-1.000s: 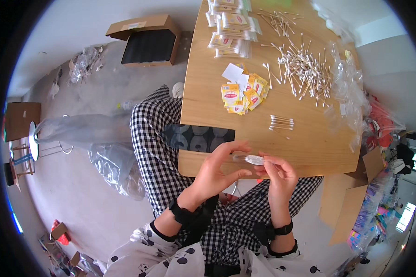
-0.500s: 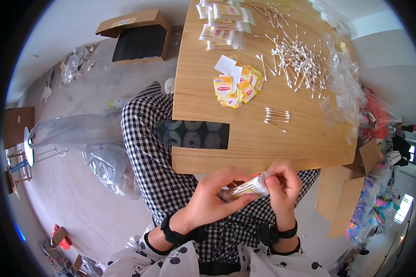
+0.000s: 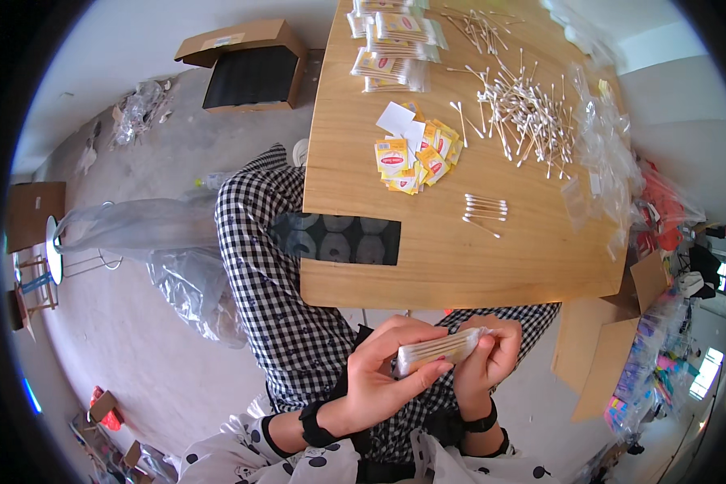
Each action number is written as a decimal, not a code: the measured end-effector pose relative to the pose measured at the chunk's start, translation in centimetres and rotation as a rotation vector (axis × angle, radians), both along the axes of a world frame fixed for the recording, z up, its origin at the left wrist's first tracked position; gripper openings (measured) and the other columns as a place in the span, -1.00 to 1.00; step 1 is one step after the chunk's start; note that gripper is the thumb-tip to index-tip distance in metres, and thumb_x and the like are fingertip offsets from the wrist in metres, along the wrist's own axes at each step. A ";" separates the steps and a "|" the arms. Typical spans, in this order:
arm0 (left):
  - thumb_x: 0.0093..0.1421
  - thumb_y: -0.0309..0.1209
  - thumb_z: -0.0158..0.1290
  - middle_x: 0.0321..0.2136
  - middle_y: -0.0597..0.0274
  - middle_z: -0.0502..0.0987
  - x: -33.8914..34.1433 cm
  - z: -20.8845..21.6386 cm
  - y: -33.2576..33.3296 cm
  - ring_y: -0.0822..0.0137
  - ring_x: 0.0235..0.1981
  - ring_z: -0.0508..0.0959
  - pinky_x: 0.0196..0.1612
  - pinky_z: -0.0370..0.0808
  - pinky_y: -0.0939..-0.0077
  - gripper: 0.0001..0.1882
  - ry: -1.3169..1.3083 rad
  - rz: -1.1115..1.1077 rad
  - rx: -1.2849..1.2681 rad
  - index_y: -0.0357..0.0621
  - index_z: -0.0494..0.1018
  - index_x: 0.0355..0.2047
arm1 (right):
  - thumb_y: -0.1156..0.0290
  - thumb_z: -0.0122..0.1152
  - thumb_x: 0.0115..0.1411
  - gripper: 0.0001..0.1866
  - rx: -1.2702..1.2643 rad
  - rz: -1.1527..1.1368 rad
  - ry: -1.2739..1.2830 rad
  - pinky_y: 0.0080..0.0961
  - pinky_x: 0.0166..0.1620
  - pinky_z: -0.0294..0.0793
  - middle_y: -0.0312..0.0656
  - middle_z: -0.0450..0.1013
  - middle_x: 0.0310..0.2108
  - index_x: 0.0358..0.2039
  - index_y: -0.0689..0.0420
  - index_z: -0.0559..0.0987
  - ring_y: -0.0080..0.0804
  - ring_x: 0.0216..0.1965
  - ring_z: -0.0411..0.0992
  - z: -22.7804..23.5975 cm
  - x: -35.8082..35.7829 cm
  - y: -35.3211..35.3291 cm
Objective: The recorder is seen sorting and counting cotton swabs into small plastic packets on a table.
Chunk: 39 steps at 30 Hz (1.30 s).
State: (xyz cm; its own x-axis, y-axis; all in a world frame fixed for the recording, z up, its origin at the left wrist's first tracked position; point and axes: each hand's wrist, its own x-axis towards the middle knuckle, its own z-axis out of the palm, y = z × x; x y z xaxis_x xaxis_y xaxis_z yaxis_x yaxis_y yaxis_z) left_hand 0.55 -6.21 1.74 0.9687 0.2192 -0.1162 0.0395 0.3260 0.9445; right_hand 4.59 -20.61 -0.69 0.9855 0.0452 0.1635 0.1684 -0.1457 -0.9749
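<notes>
The clear packet of cotton swabs (image 3: 437,352) is above my lap, just off the near edge of the desk (image 3: 460,278). My left hand (image 3: 377,373) has its grip clamped on the packet, thumb nearest me; my right hand (image 3: 489,356) pinches its other end. On the desk lie a short row of swabs (image 3: 486,206), yellow-and-white cards (image 3: 393,156), a loose heap of swabs (image 3: 532,114) and, farther off, stacked packets (image 3: 399,51).

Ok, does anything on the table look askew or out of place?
Yes, one cotton swab lies slanted on the near side of the small row of swabs, whose sticks run nearly parallel. The larger swab pile is jumbled, though that may be normal.
</notes>
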 end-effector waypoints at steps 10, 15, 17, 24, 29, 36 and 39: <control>0.04 -0.61 0.28 -0.19 0.08 0.58 1.4 0.9 -0.2 0.18 -0.22 0.60 -0.20 0.53 0.41 -0.63 -0.066 0.017 0.488 -0.23 0.57 -0.10 | 0.46 0.03 0.39 -0.90 0.046 0.123 0.245 -0.67 -0.21 0.41 -0.22 0.45 -0.26 -0.16 0.21 0.40 -0.60 -0.31 0.39 -0.4 -0.3 -0.5; 0.00 -0.58 0.29 -0.22 0.13 0.57 1.8 1.8 -0.1 0.14 -0.25 0.59 -0.24 0.53 0.37 -0.62 0.009 -0.013 0.613 -0.15 0.59 -0.12 | 0.46 0.04 0.39 -0.89 0.166 0.090 0.387 -0.66 -0.15 0.42 -0.24 0.45 -0.22 -0.14 0.20 0.40 -0.60 -0.25 0.41 -1.4 -1.1 -0.2; -0.02 -0.57 0.29 -0.23 0.14 0.56 1.9 2.2 0.1 0.13 -0.25 0.58 -0.25 0.54 0.35 -0.60 0.037 -0.026 0.648 -0.13 0.59 -0.11 | 0.46 0.05 0.39 -0.89 0.191 0.095 0.386 -0.65 -0.12 0.42 -0.25 0.44 -0.22 -0.14 0.20 0.40 -0.59 -0.20 0.41 -1.6 -1.1 -0.1; -0.02 -0.59 0.27 -0.22 0.14 0.55 2.3 1.7 0.7 0.14 -0.24 0.57 -0.26 0.53 0.36 -0.60 -0.002 -0.074 0.589 -0.13 0.58 -0.10 | 0.49 0.08 0.36 -0.88 0.201 0.027 0.329 -0.58 -0.06 0.42 -0.23 0.44 -0.22 -0.14 0.20 0.40 -0.54 -0.19 0.40 -1.0 -0.3 0.0; 0.00 -0.61 0.24 -0.24 0.21 0.57 2.9 -2.3 2.5 0.10 -0.15 0.55 -0.15 0.51 0.30 -0.68 -0.034 -0.030 0.771 -0.13 0.59 -0.18 | 0.66 0.20 0.18 -0.87 -0.502 0.068 -0.267 -0.44 -0.15 0.38 -0.16 0.47 -0.27 -0.28 0.18 0.52 -0.31 -0.26 0.42 1.0 2.9 -1.4; 0.07 -0.62 0.23 -0.06 0.14 0.57 3.6 -3.6 1.7 0.24 -0.17 0.61 -0.16 0.56 0.44 -0.66 0.128 -0.154 0.346 -0.18 0.57 -0.10 | 0.61 0.31 0.09 -0.84 -0.629 0.189 -0.293 -0.33 -0.20 0.38 -0.21 0.45 -0.33 -0.31 0.11 0.57 -0.19 -0.27 0.41 -0.7 2.8 0.2; 0.12 -0.64 0.19 -0.03 0.14 0.56 3.6 -4.6 1.3 0.33 -0.19 0.63 -0.19 0.57 0.50 -0.68 0.045 -0.098 0.359 -0.20 0.56 -0.08 | 0.61 0.30 0.11 -0.85 -0.558 0.166 -0.221 -0.34 -0.21 0.38 -0.20 0.45 -0.34 -0.31 0.13 0.56 -0.20 -0.28 0.40 -0.9 2.6 0.3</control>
State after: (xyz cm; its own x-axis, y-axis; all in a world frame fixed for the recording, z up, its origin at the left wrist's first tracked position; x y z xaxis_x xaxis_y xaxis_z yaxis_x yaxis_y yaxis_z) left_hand 4.11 -4.88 -2.90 0.9827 0.1606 -0.0919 0.0984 -0.0331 0.9946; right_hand 7.24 -20.31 -1.64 0.9036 0.3322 0.2705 0.4216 -0.5780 -0.6987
